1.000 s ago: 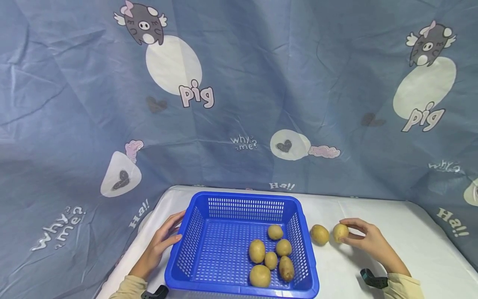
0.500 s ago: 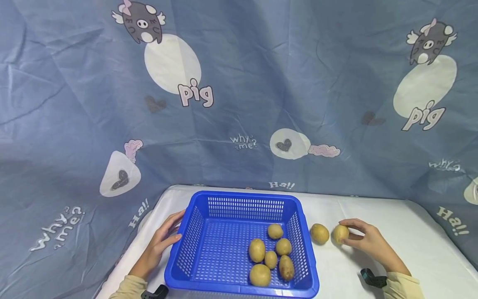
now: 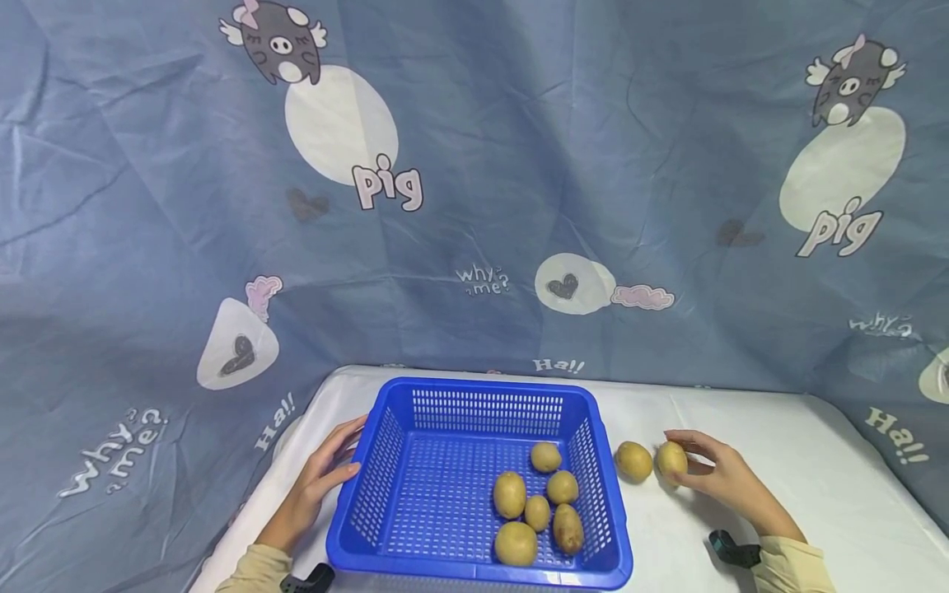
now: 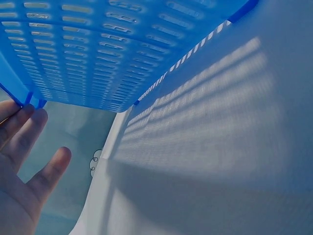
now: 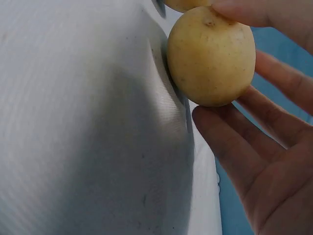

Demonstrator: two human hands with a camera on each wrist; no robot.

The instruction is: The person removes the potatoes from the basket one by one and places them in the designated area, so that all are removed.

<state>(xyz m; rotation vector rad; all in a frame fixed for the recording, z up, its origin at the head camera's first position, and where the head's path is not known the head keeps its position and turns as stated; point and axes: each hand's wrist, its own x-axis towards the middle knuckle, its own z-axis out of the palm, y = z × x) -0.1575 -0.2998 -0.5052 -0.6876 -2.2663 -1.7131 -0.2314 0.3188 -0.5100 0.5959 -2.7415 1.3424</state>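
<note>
A blue plastic basket with slotted walls stands on the white-covered table. Several potatoes lie in its right half. My left hand touches the basket's left rim; in the left wrist view the fingers reach up to the rim fairly straight. Right of the basket, my right hand pinches a round yellow potato between thumb and fingers. Seen from the right wrist, the thumb presses one side of this potato and fingertips its opposite side. Another potato sits between it and the basket.
A blue printed cloth hangs behind the table and along its sides. White cloth covers the tabletop. Dark bands are worn at both wrists.
My right hand has shifted slightly left with its potato, nearer to the potato beside the basket. The left hand and the basket stay in place.
</note>
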